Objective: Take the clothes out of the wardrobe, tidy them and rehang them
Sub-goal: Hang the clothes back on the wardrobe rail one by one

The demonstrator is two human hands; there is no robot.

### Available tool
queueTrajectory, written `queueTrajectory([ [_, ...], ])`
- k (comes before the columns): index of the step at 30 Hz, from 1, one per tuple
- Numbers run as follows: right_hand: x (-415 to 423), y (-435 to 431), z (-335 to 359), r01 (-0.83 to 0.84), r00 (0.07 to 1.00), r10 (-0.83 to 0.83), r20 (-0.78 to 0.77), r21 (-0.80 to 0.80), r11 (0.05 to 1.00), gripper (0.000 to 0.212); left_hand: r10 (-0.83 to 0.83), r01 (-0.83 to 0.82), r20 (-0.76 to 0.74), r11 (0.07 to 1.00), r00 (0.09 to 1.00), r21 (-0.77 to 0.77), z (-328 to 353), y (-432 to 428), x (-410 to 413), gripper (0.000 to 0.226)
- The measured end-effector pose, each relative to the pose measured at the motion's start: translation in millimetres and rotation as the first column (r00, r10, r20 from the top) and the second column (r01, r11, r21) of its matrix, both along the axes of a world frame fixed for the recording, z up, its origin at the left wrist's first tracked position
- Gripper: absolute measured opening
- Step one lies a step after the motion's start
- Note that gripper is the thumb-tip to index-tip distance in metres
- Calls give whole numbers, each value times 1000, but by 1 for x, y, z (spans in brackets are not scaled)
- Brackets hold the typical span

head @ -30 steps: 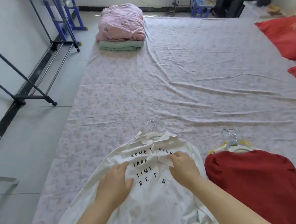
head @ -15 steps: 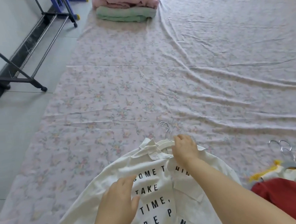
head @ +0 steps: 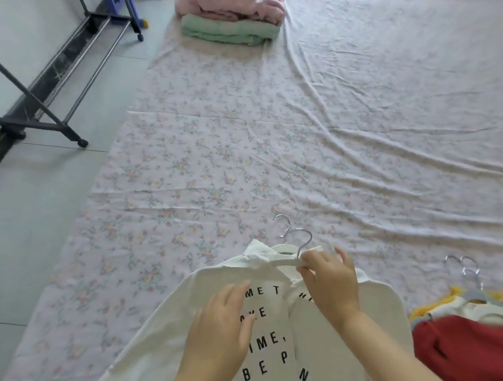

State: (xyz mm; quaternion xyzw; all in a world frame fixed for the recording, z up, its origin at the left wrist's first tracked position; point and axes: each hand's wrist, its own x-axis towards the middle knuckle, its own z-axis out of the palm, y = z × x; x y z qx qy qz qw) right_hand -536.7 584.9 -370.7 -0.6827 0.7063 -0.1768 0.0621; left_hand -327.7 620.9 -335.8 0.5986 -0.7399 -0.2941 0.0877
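A white shirt (head: 154, 346) with black lettering lies face up on the floral sheet (head: 242, 149), at the bottom centre. A white hanger (head: 288, 251) with a metal hook sits in its collar. My right hand (head: 328, 282) pinches the hanger's white bar at the collar and lifts it slightly. My left hand (head: 221, 336) rests flat on the shirt's chest, fingers straight. A second metal hook lies just beyond the collar.
A red garment (head: 472, 350) lies at the bottom right under yellow and cream clothes on hangers (head: 471, 291). Folded pink and green bedding (head: 231, 17) sits at the sheet's far end. A black clothes rack (head: 42, 114) stands on the grey floor at left.
My right hand moved from the shirt's chest up to the collar and took hold of the hanger. My left hand stayed on the chest. The camera tilted down and closer.
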Motion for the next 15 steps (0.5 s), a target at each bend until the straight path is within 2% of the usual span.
queueTrajectory([
  [2,10,23,41,-57,998,60,15,-128,990,24,-12,9,-44,998,999,-64,29,1,-5,52],
  [4,21,43,81,-101,994,109,17,-267,958,15,-61,56,-26,986,998,-159,63,2,-5,56],
  [6,36,59,123,-129,989,145,15,-366,922,2,-70,47,-57,941,996,-336,93,9,1,56],
  [7,45,65,145,-131,988,152,22,-397,909,4,-66,26,-83,910,994,-415,108,14,5,51],
  [9,63,76,185,-130,985,164,45,-416,900,13,-49,-15,-111,856,993,-517,134,25,17,40],
  [11,81,86,219,-153,980,193,56,-416,896,8,-6,-87,-149,785,989,-614,156,39,33,32],
  [15,114,101,261,-303,930,359,81,-383,873,34,112,-207,-179,662,978,-721,198,73,68,33],
])
